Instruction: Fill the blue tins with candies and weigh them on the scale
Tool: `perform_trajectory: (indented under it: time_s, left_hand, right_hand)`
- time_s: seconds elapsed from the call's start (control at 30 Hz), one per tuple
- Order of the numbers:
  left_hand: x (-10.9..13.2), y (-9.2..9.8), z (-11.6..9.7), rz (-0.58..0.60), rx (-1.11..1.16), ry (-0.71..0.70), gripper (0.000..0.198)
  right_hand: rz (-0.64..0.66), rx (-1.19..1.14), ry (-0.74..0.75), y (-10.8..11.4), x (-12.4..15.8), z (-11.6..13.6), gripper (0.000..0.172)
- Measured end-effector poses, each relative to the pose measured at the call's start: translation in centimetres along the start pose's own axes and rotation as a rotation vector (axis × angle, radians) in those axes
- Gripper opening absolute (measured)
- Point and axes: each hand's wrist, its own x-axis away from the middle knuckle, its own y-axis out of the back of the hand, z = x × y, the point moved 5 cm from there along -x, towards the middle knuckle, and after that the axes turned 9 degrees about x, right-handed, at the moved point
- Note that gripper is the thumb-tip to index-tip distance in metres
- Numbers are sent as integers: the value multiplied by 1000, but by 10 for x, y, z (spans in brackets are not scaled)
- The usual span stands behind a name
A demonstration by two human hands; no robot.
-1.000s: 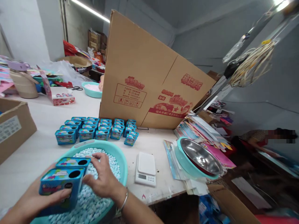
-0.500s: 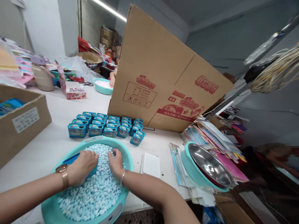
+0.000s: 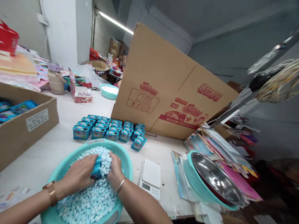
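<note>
Basin (image 3: 126,157) on white table (image 3: 63,146); grey wall (image 3: 252,35), lit tube (image 3: 116,22).

Grey walls (image 3: 233,43), 1 lit tube light (image 3: 116,22).

In the basin (image 3: 128,163) lie pellets (image 3: 90,199), the left hand (image 3: 80,171) and right hand (image 3: 115,168) among them, tubs (image 3: 96,171) between. Just behind the basin stand rows of filled-out ranks of boxes (image 3: 98,133), then a cardboard panel (image 3: 163,96). Left of it sits a carton (image 3: 16,143); right, a scale (image 3: 151,175), then, farther right, stacked bowls (image 3: 215,177) on papers (image 3: 179,174).
</note>
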Motion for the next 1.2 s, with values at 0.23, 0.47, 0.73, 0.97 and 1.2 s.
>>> perform_trajectory:
  time_s: [0.23, 0.47, 0.73, 0.97, 1.2]
  left_hand:
    - [25, -6, 13, -507, 311, -2, 75]
    - [24, 15, 11, -564, 455, -92, 69]
    - [24, 24, 13, -423, 276, -47, 65]
    - [18, 37, 7, -244, 120, -7, 65]
    - [19, 32, 14, -208, 208, -61, 73]
  right_hand:
    - [35, -185, -122, -15, 12, 36, 28]
    - [28, -203, -123, -24, 16, 49, 27]
    - [29, -221, -178, -32, 27, 35, 25]
    - [78, -51, -86, -31, 33, 43, 41]
    - [41, 13, -118, -25, 37, 48, 69]
